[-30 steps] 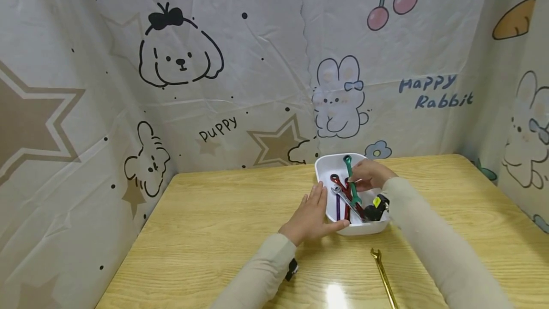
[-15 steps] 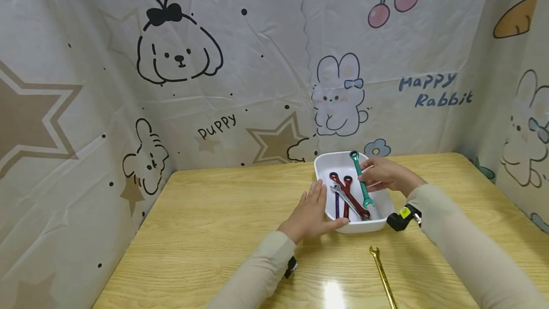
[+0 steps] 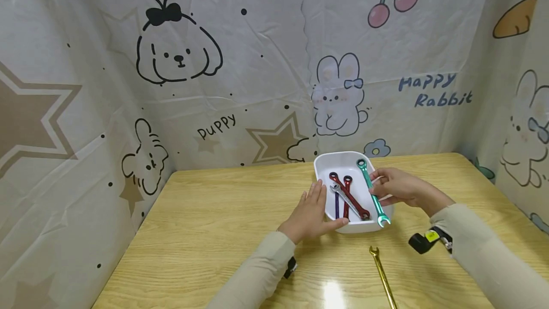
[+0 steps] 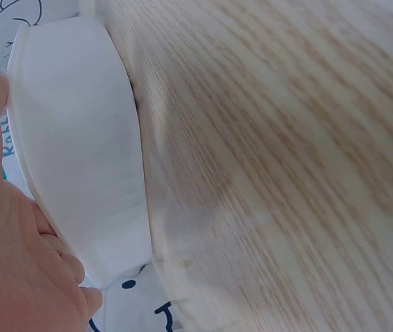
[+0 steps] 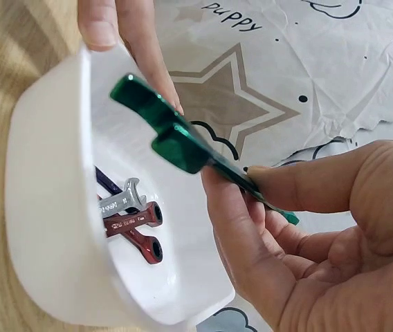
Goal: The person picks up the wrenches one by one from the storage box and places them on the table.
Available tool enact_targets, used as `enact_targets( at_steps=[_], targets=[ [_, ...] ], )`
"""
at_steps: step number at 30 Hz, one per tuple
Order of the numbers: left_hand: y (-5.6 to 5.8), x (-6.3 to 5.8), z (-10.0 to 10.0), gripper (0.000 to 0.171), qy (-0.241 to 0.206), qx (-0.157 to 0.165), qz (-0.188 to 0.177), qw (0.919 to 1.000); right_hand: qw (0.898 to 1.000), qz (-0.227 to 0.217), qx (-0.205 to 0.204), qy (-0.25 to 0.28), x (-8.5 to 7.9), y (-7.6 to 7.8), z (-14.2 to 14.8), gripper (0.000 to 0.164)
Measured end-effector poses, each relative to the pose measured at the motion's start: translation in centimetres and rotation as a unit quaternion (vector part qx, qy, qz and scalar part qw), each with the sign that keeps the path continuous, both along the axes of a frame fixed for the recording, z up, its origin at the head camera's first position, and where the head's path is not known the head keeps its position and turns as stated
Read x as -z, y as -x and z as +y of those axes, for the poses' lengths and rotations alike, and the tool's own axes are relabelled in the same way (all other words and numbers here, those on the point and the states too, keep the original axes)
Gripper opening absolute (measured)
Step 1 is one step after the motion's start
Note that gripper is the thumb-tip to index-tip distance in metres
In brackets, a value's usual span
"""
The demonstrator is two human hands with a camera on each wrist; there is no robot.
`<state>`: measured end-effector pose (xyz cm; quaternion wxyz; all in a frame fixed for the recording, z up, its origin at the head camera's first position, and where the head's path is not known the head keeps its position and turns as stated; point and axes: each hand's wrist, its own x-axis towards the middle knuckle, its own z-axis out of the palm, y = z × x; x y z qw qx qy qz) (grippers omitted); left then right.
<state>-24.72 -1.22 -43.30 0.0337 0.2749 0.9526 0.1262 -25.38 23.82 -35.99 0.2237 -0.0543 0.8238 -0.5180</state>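
Observation:
A green wrench [image 3: 372, 193] is pinched between the thumb and fingers of my right hand [image 3: 396, 186], over the right rim of a white plastic tub [image 3: 320, 166]. In the right wrist view the green wrench [image 5: 183, 145] is lifted above that rim. My left hand [image 3: 306, 213] rests on the tub's left and near rim with its fingers extended; the left wrist view shows this hand [image 4: 23, 256] along the tub's outer wall [image 4: 86, 138]. Inside the tub lie two red wrenches [image 3: 352, 200], a silver wrench [image 3: 341, 195] and a purple one [image 3: 337, 205].
On the wooden table [image 3: 223, 232], a gold wrench [image 3: 382, 275] lies in front of the tub, nearer to me. Behind the table hangs a printed cloth [image 3: 257, 61], and more of it covers both sides.
My right hand has drawn the green wrench out of the tub's middle, moving right and slightly toward me. The left hand stays at the rim.

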Motion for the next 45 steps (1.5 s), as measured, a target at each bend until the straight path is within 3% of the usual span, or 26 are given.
enact_targets(
  at_steps=[9,16,24,33,45],
  targets=[
    [-0.1,0.0,-0.1,0.107,-0.006,0.001,0.002,1.0,0.999,0.002,-0.009,0.037,1.4,-4.3,2.1,0.041],
    [-0.1,-0.1,-0.3,0.107,-0.003,0.004,0.004,1.0,0.997,-0.032,-0.02,0.073,4.2,-7.5,4.3,0.04],
    [-0.2,-0.5,-0.2,0.107,0.001,0.003,-0.004,1.0,0.985,-0.072,-0.059,0.147,7.0,-10.1,5.9,0.029],
    [-0.2,-0.5,-0.3,0.107,-0.002,0.005,-0.006,1.0,0.983,-0.106,-0.049,0.139,8.1,-11.7,6.2,0.034],
    [0.0,-0.3,-0.3,0.107,-0.009,0.002,-0.005,0.9999,0.987,-0.114,-0.039,0.109,8.8,-12.4,5.4,0.031]
  ],
)
